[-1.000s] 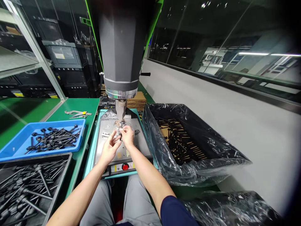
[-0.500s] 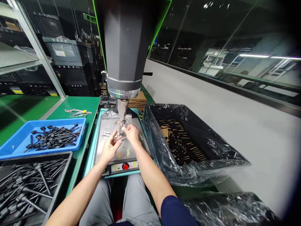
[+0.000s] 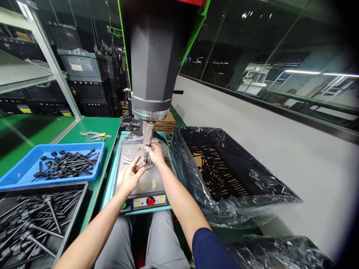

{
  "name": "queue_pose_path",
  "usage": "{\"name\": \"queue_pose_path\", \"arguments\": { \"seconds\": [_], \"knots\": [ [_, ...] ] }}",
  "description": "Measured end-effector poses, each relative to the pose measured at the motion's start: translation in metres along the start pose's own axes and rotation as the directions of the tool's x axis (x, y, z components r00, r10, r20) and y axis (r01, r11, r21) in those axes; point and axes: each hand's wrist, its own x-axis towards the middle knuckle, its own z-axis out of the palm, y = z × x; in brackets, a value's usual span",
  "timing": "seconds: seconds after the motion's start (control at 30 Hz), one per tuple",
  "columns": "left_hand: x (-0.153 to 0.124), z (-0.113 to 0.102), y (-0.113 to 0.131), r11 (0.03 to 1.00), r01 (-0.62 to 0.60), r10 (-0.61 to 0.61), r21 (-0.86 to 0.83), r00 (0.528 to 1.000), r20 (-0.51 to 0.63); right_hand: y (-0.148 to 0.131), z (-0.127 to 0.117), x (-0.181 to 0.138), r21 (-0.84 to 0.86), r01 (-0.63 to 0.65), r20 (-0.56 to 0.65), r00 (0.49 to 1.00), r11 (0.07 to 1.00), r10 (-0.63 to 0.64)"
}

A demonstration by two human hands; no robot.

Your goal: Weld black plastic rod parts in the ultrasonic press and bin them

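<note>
My right hand (image 3: 156, 154) is at the fixture (image 3: 150, 164) just below the metal horn (image 3: 148, 131) of the press. Its thumb and fingers are pinched together near the horn's lower end, and what they hold is too small and hidden to make out. To its left, my left hand (image 3: 131, 178) is held with thumb and fingers apart, its fingertips near the fixture's front. A dark narrow piece (image 3: 146, 156) shows upright between the two hands. Clear plastic film (image 3: 131, 139) covers the back of the metal base plate (image 3: 131, 186).
A blue tray (image 3: 17, 175) and a grey tray (image 3: 81, 198) of black rod-like parts stand left. Pliers (image 3: 92, 134) lie behind them. A plastic-lined bin (image 3: 263, 186) with more dark rods is right. A red button (image 3: 150, 201) is on the base's front.
My right hand has moved up and slightly back toward the horn's tip, uncovering the dark narrow piece. My left hand stays nearly in place. The whole view has shifted slightly.
</note>
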Motion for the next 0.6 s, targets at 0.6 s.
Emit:
{"name": "queue_pose_path", "arguments": {
  "seconds": [0.6],
  "knots": [
    [-0.0007,-0.0072,-0.0031,0.999,0.017,-0.016,0.034,1.000,-0.024,0.0055,0.0087,-0.0007,0.275,-0.207,0.060,0.978,0.939,0.198]
  ]
}}
